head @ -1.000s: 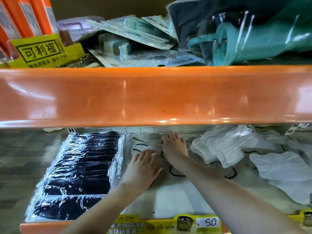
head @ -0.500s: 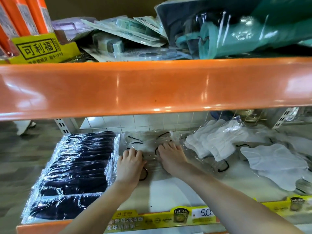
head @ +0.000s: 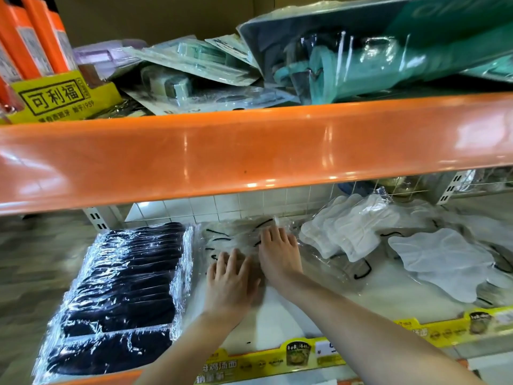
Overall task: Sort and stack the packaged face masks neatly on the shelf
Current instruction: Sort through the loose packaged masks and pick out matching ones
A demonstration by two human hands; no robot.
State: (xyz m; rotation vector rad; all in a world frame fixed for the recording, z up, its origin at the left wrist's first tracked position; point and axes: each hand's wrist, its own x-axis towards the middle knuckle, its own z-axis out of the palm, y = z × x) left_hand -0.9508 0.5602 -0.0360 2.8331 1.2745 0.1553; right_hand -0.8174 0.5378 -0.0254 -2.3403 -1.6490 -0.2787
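- While I look from the left side, I see first a neat row of black masks [head: 119,295] in shiny plastic wrap, lying at the left end of the lower shelf [head: 388,298].
- Just to the right of this row is a pile of clear mask packets [head: 238,237] with thin black ear loops, lying near the tiled back wall.
- My left hand [head: 231,284] lies flat on the front part of this pile — the fingers are straight, a little spread, and they grip nothing.
- My right hand [head: 279,255] lies just beside it, further back on the same pile, fingers also straight and pressing down on the plastic.
- To the right, white masks [head: 352,232] in loose clear bags lie in disorder, some overlapping.
- At the shelf front runs a yellow label strip [head: 266,362].
- Above all — an orange shelf edge [head: 249,151], and on it a yellow box [head: 59,98] and teal packages [head: 388,59].
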